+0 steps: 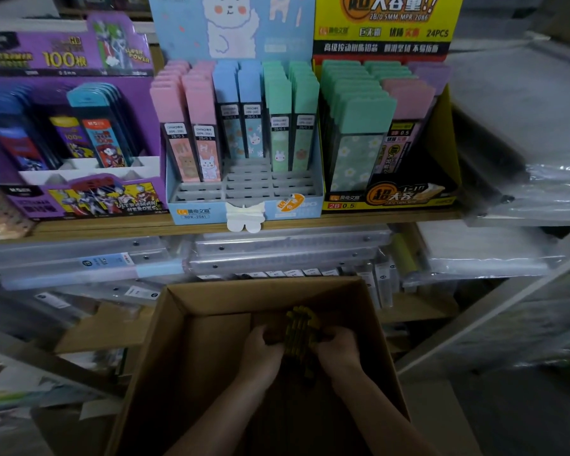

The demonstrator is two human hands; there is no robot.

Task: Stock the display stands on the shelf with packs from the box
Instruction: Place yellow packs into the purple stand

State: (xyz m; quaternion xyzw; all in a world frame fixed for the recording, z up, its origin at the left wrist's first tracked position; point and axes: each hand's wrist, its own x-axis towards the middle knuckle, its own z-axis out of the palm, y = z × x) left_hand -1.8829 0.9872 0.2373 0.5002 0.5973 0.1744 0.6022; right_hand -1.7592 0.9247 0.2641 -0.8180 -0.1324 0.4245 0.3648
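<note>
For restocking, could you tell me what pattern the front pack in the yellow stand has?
The front pack shows white flowers on mint green; head view.

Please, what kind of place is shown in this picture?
Probably a stationery shop or its stockroom. Three printed display stands hold pencil-lead packs on a wooden shelf, plastic-wrapped goods lie below, and the left hand and right hand grip a bundle of packs inside a cardboard box.

A stationery shop: above my fingers [270,348], a wooden shelf [112,227] carries a purple display stand [79,199], a blue display stand [231,28] and a yellow display stand [385,31] of 2B/0.5 pencil-lead packs [201,126]. Plastic-wrapped stock [277,251] lies between shelf and fingers; a cardboard box [165,357] surrounds them and the yellow bundle [301,330] they grip.
</note>
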